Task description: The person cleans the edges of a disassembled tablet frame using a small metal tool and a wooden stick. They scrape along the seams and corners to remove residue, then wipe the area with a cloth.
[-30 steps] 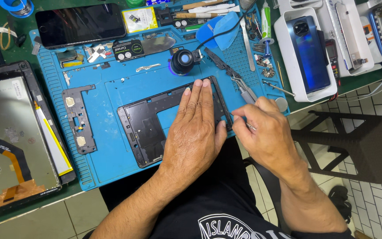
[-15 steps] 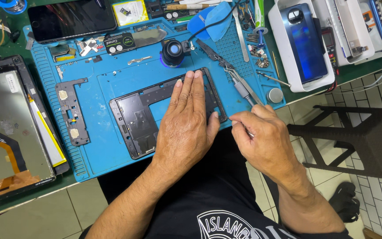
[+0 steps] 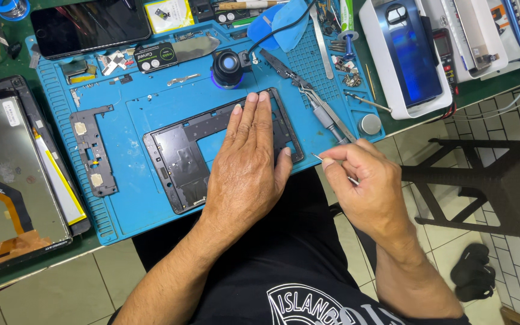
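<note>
**A:** So where's the frame sitting? Looks tight in there.

**B:** The black frame (image 3: 212, 150) lies flat on the blue mat (image 3: 151, 108), a bit skewed, with its lower corner close to the mat's near edge. That edge hangs right over the person's lap, so there's not much spare room on the near side. There's bare mat to the left of it and a strip above it.

**A:** And the hands?

**B:** The left hand (image 3: 251, 162) is spread flat, fingers together and straight, pressing down on the right half of the frame. The right hand (image 3: 365, 183) is off the mat, just past the table edge, pinched narrow around thin tweezers (image 3: 332, 167), with the tip pointing back toward the frame's right edge. The tip is near it, not touching as far as I can tell.

**A:** What's in the way?

**B:** Just above the frame is a round magnifier (image 3: 230, 63), nearly touching the top edge. On the right, a long metal tool (image 3: 326, 114) lies diagonally beside the frame, with a small round tin (image 3: 369, 124) near it. On the left there's a narrow black bracket (image 3: 94, 150), well apart. Further out are a dark phone (image 3: 88, 24) up top, an opened tablet (image 3: 13, 174) on the far left, and a white tray (image 3: 386, 72) holding a blue phone on the right.
</note>
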